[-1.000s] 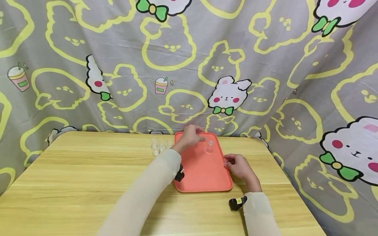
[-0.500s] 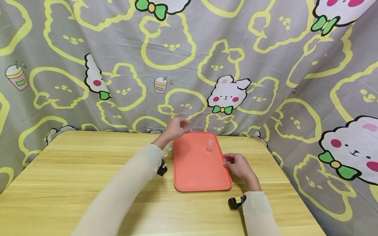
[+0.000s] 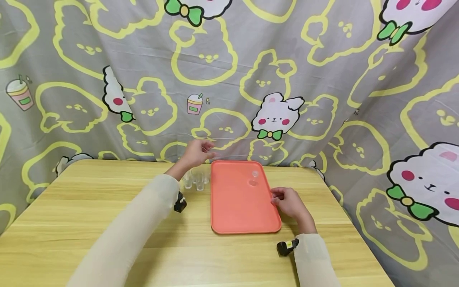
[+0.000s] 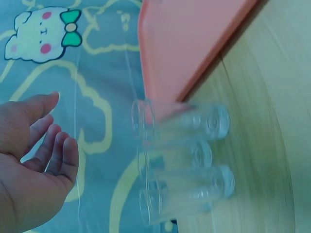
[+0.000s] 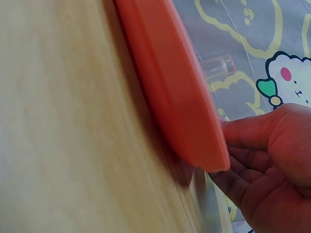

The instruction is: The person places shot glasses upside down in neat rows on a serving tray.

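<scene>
My left hand (image 3: 198,152) hovers over the back of the table, fingers loosely bent around nothing. Just below it, small clear glasses (image 3: 199,183) stand in a group left of the tray. In the left wrist view, the hand (image 4: 36,160) is apart from the glasses (image 4: 214,182). My right hand (image 3: 289,202) grips the right edge of the coral-red tray (image 3: 244,211). Thumb and fingers pinch its rim in the right wrist view, where the hand (image 5: 277,165) shows at the right. One clear glass (image 3: 255,174) stands on the tray towards its far right.
The wooden table (image 3: 107,207) carries everything and ends at a grey patterned curtain (image 3: 215,95) behind. Black wrist cameras (image 3: 287,248) are strapped at both cuffs. The curtain continues along the table's right side.
My left hand has moved left, from above the tray to above the group of glasses. My right hand and the tray have stayed in place.
</scene>
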